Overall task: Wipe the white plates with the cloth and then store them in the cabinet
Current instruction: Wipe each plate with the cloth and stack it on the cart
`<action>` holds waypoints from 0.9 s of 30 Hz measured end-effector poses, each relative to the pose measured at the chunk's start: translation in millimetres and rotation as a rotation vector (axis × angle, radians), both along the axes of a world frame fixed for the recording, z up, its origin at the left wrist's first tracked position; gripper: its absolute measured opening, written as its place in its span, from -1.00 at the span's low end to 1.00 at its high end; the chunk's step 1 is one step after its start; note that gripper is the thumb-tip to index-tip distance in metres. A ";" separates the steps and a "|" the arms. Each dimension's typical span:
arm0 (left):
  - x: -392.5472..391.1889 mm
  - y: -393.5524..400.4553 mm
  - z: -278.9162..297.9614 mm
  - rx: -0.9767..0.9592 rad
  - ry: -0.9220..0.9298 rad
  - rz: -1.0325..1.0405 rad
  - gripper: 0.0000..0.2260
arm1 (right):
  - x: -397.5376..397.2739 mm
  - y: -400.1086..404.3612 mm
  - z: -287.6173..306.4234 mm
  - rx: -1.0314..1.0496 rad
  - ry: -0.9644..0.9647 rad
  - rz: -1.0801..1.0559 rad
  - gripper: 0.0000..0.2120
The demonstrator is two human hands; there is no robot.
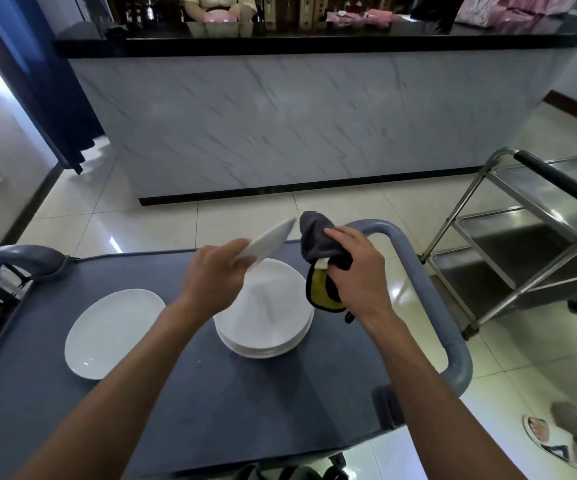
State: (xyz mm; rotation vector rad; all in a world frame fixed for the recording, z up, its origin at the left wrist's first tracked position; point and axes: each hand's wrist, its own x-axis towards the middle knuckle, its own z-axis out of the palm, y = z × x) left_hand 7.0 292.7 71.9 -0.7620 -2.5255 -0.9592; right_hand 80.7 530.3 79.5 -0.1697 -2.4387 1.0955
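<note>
Because the blue cart's surface (176,393) serves as the workbench, the plate stack (266,323) sits directly under both grips and a lone plate (114,332) lies off to the left. Left hand (211,275) pinches a tilted plate (269,240) by its rim (face exposed); right hand (356,268) clutches the cloth (318,244) just beside it.

Single plate (114,332) left of plate stack (266,327) — both on cart (176,393) (counter (314,116) behind)
</note>
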 end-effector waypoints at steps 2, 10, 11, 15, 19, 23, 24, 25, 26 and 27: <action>4.4 2.8 -2.3 -0.108 0.076 -0.036 -0.86 | 0.5 3.9 -1.6 0.013 0.005 -0.017 -0.45; 18.5 9.6 -29.2 -0.284 0.186 -0.082 -0.72 | 3.2 12.9 -10.9 0.013 0.018 -0.020 -0.47; 19.7 8.9 -34.2 -0.296 0.186 -0.092 -0.71 | 3.9 13.4 -12.2 0.010 0.016 -0.021 -0.47; 25.5 2.6 -54.7 -0.372 0.243 -0.148 -0.68 | 6.8 12.2 -16.9 -0.002 0.008 -0.020 -0.47; 31.7 -2.2 -69.5 -0.382 0.272 -0.171 -0.65 | 7.8 9.4 -20.6 -0.007 -0.013 -0.009 -0.46; 36.3 -4.9 -82.1 -0.399 0.269 -0.193 -0.68 | 7.5 5.2 -23.4 -0.023 -0.021 0.002 -0.46; 37.4 -5.6 -84.5 -0.408 0.266 -0.196 -0.68 | 7.7 4.1 -24.1 -0.026 -0.021 0.005 -0.46; 38.4 -6.1 -86.5 -0.415 0.265 -0.198 -0.68 | 7.8 3.1 -24.8 -0.029 -0.020 0.008 -0.46; 39.3 -6.3 -87.8 -0.425 0.268 -0.201 -0.68 | 7.7 2.2 -25.5 -0.033 -0.018 0.012 -0.45; 40.3 -6.3 -88.5 -0.437 0.273 -0.207 -0.68 | 7.7 1.3 -26.1 -0.036 -0.016 0.014 -0.45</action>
